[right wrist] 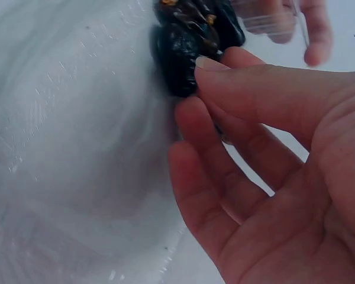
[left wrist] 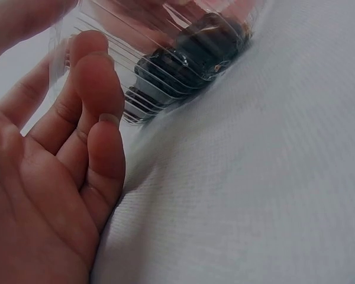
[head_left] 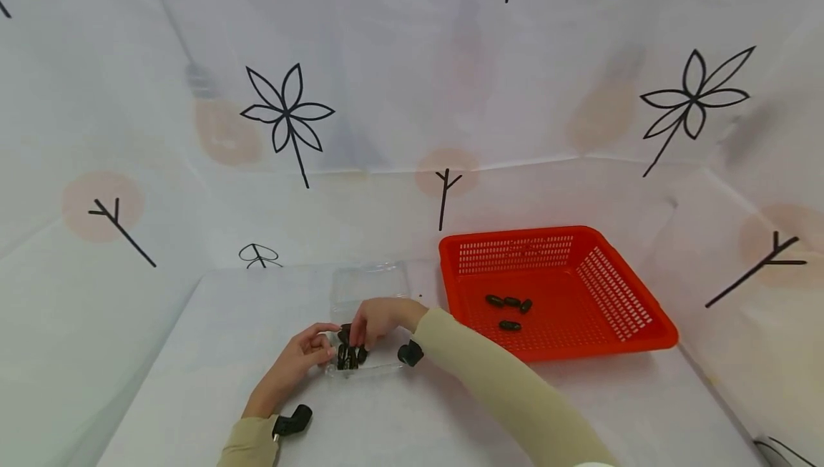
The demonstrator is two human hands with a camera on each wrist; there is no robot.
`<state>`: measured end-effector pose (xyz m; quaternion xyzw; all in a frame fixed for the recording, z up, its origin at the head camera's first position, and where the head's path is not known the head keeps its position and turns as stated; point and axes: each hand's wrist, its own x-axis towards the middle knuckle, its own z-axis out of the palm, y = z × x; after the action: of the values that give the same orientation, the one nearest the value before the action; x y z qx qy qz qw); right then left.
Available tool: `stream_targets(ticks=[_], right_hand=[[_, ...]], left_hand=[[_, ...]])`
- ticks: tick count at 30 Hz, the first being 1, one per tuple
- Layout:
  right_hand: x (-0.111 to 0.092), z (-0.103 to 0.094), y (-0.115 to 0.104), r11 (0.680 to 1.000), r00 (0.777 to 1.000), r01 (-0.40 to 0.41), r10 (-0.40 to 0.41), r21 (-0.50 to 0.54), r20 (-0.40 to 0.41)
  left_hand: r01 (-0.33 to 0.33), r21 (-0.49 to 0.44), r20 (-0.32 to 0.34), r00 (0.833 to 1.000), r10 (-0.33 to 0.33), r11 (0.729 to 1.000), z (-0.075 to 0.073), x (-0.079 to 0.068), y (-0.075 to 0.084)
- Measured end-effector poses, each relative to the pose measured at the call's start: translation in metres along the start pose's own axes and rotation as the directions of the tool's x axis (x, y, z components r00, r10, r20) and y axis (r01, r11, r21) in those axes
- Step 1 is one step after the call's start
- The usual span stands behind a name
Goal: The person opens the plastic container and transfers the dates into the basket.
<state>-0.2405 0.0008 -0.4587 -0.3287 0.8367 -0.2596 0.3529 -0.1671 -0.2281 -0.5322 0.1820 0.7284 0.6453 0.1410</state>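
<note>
Dark, wrinkled dates (head_left: 347,360) lie grouped at the left end of a clear plastic box (head_left: 385,369), whose lid (head_left: 370,282) is folded back behind it. At the box's left end, my left hand (head_left: 297,361) holds the wall, fingers bent against the ribbed side (left wrist: 119,89). My right hand (head_left: 381,318) reaches down into the box from the right. In the right wrist view its thumb and fingertips pinch a date (right wrist: 180,62) at the edge of the group. Other dates (right wrist: 195,21) with tan stem ends press against that one.
To the right stands a red slotted basket (head_left: 560,354) with several dates (head_left: 511,325) on its floor. White cloth (head_left: 212,352) covers the table, and a patterned sheet (head_left: 399,95) hangs behind. Black cameras sit on both wrists, the right one (head_left: 410,353) close to the box.
</note>
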Motion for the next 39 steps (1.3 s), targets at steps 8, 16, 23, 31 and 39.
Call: stream_targets(ticks=[8,16,23,31,39], right_hand=[[0.005,0.011,-0.005,0.995,1.0,0.001,-0.004,-0.102,-0.027],[0.002,0.011,-0.01,0.989,1.0,-0.013,0.01,-0.148,-0.021],[0.001,0.011,-0.007,0.994,0.999,-0.035,0.034,-0.108,-0.008],[0.002,0.013,-0.009,0.988,0.999,-0.036,0.033,-0.153,-0.016],[-0.002,0.01,-0.009,0.992,0.999,-0.029,0.031,-0.125,0.02]], left_hand=[[-0.01,-0.006,0.017,1.0,0.01,1.0,-0.002,0.0,-0.002],[-0.007,0.004,0.005,1.0,0.007,1.0,0.0,0.0,-0.001],[-0.011,0.014,0.001,1.0,0.011,1.0,0.001,0.0,0.0],[-0.026,-0.005,0.009,1.0,0.026,1.0,0.0,0.0,-0.001],[-0.027,-0.005,0.008,1.0,0.027,1.0,0.0,-0.001,-0.001]])
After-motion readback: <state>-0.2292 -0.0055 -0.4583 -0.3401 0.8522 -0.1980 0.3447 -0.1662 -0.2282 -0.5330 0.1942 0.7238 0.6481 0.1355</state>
